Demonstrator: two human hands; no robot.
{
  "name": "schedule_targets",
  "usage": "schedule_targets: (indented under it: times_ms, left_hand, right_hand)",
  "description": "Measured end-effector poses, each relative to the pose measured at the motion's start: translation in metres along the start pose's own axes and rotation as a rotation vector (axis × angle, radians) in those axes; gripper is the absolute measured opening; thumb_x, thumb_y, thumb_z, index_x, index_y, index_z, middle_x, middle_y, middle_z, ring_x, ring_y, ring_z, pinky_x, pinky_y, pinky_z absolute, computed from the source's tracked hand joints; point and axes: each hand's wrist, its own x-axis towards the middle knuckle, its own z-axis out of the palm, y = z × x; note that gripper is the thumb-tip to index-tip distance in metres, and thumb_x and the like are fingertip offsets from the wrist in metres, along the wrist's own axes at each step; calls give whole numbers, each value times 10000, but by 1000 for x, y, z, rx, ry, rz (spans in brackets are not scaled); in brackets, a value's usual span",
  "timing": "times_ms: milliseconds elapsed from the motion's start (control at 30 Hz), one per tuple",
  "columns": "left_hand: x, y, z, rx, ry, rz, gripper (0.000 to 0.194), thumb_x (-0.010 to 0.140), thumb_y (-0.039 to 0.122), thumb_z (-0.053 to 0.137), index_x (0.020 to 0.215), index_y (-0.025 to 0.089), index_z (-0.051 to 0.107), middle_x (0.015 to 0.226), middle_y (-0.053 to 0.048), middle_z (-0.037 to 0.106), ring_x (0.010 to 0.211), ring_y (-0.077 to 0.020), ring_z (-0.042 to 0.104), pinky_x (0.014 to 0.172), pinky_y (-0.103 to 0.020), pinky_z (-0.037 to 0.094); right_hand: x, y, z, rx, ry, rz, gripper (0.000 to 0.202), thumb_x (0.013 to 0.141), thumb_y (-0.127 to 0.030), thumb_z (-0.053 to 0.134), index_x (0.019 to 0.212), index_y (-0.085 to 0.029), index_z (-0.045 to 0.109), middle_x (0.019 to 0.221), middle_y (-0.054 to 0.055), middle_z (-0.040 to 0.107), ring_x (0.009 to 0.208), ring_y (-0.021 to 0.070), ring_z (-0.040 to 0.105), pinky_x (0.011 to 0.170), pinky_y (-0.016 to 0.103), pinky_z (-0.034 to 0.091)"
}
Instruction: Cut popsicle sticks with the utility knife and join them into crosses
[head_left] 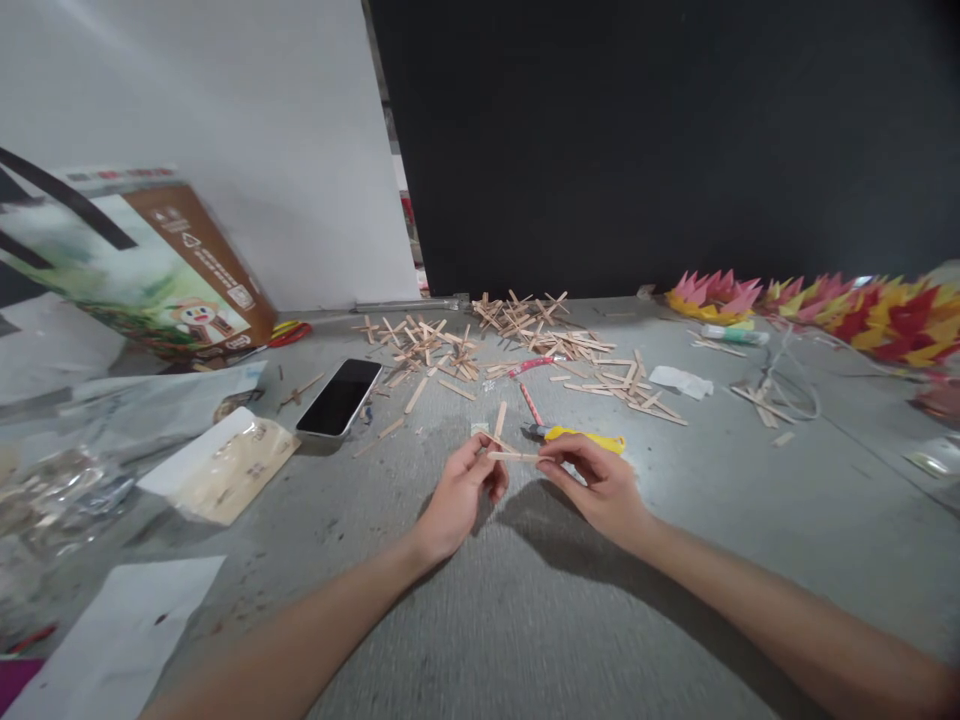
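Observation:
My left hand (466, 487) pinches two crossed wooden craft sticks (500, 422) between thumb and fingers, one pointing up and away. Another craft stick (516, 457) lies level across the gap between my hands, its right end pinched by my right hand (596, 485) and its left end against the crossed pair. Just beyond my right hand a yellow utility knife (589, 437) lies on the table. A pink-striped stick (531, 404) and a red strip (534, 365) lie behind it.
Piles of crossed craft sticks (427, 345) and loose sticks (637, 390) spread behind my hands. A phone (340, 398), packets (225, 465) and a shopping bag (172, 270) are left. Paper flowers (712, 297), a glue tube (735, 334) and a white cable (814, 395) sit right.

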Motion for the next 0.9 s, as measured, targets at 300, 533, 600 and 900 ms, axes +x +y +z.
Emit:
schedule_targets:
  times_ms: [300,533,600,900]
  left_hand:
    - [2,-6,-5,14,-38,-7,285,964,412,650,823,191,537,641,48,504,543,-85,445,529,-206,366]
    - [1,-7,-6,28,-51,2,277,989,416,615,842,192,542,636,50,514,545,-86,443,539,-210,361]
    - [1,-5,-5,34,-57,9,273,993,412,603,845,190,548,635,48,514,548,-87,445,544,-212,360]
    - [0,-2,-2,27,-74,4,240,973,380,610,846,185,546,643,44,515,556,-92,446,553,-222,348]
  right_hand:
    - [2,-8,-1,213,4,227,134,923,-368,759,953,-238,764,814,22,743,718,157,695,670,269,578]
    - [3,-9,-1,299,21,300,169,905,-385,777,942,-221,766,800,28,746,708,154,696,678,274,587]
    - [3,-9,-1,305,15,313,174,907,-385,776,945,-217,759,799,28,750,708,151,700,682,273,585]
    - [4,-11,1,331,-49,345,187,935,-395,746,945,-209,728,799,35,778,699,142,704,646,253,560]
